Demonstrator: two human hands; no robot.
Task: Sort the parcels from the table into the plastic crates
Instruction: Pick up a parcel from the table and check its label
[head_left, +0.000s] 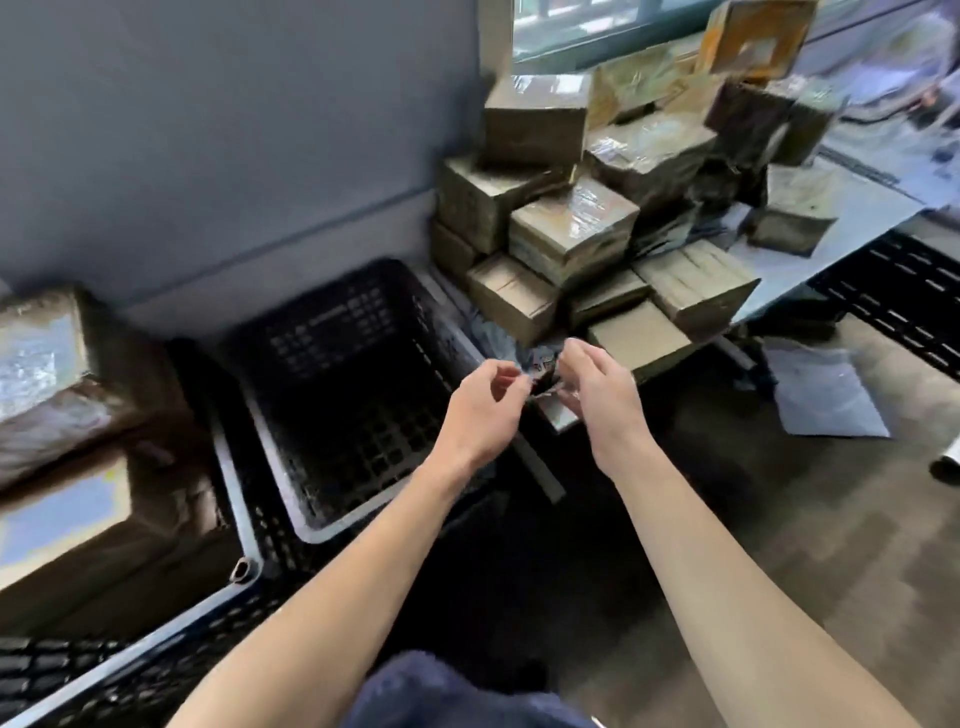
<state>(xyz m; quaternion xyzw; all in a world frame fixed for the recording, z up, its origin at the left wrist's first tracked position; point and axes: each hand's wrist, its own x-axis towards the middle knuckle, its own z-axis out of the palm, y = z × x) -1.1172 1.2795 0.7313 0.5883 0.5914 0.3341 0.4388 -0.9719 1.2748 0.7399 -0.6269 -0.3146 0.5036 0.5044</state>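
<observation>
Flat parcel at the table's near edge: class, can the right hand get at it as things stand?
Probably yes: the right hand hovers beside the flat parcel, nothing between, though it pinches a small dark item.

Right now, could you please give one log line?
left hand, right hand: pinch dark packet | by crate | parcels on table

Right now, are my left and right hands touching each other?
Apart. The head view shows a gap between the left hand and right hand, with a small dark packet pinched between.

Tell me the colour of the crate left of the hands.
Black: the crate has slotted black walls, head view.
</observation>
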